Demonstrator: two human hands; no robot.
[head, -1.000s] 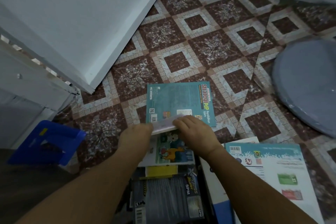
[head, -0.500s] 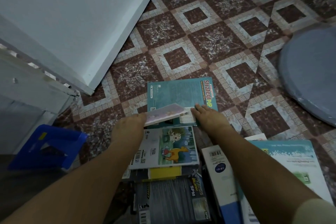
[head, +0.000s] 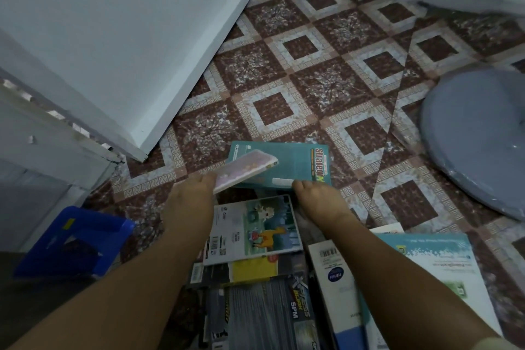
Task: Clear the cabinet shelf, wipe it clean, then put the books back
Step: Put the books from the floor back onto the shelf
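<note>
A teal book (head: 287,163) marked "Strategi" is seen lying flat on the patterned floor (head: 312,88). Its near-left corner is overlapped by a thin pink booklet (head: 244,169), which is held tilted above it and gripped at its near end by the left hand (head: 190,202). The right hand (head: 319,202) is set at the teal book's near edge with the fingers bent downward; whether the edge is gripped or only touched cannot be told. The two hands are apart. Between them an illustrated book (head: 252,227) with a camel on its cover is laid on top of a stack, over a yellow book (head: 252,266) and a grey book (head: 264,312) lettered "SPM". Just right of the stack, a white book (head: 338,290) and a pale book (head: 443,273) are partly covered by the right forearm. A blue crate (head: 74,241) is seen at the left, a white panel (head: 113,37) beyond it, and a grey disc (head: 477,145) at the right.
</note>
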